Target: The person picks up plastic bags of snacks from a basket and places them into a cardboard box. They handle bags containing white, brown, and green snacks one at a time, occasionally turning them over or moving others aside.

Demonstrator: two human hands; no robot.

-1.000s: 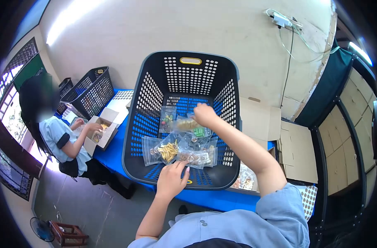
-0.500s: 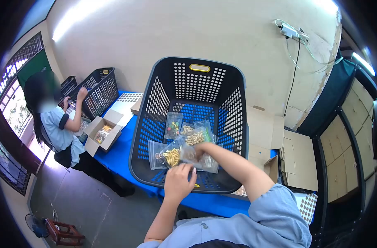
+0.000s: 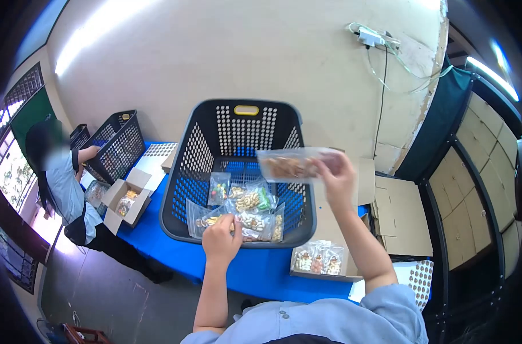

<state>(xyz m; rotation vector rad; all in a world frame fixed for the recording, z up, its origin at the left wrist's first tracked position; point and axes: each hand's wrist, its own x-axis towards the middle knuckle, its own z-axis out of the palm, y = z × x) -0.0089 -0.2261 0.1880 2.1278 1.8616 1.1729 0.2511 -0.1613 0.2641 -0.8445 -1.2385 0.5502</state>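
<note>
In the upper right of the head view, my right hand (image 3: 336, 175) pinches a clear plastic packet (image 3: 287, 165) with brownish contents by its end. It holds the packet above the right side of a black perforated basket (image 3: 181, 189). My left hand (image 3: 220, 239) is at the basket's front rim, fingers curled among the packets there; what they grip is hidden. Inside the basket lie several clear packets: one with colourful pieces (image 3: 219, 188), one with pale nut-like pieces (image 3: 248, 200), and one with white pieces (image 3: 254, 222).
A cardboard box (image 3: 324, 275) with several filled packets (image 3: 317, 259) is right of the basket on the blue-covered table (image 3: 255, 275). Another open box (image 3: 136, 189) stands left. A co-worker (image 3: 66, 183) reaches into another black basket (image 3: 115, 146). Sticker sheets (image 3: 420, 281) lie at right.
My right hand has risen out of the basket to the right with a packet. My left hand stays by the front rim. The view has shifted, bringing the right-hand box of packets into sight.
</note>
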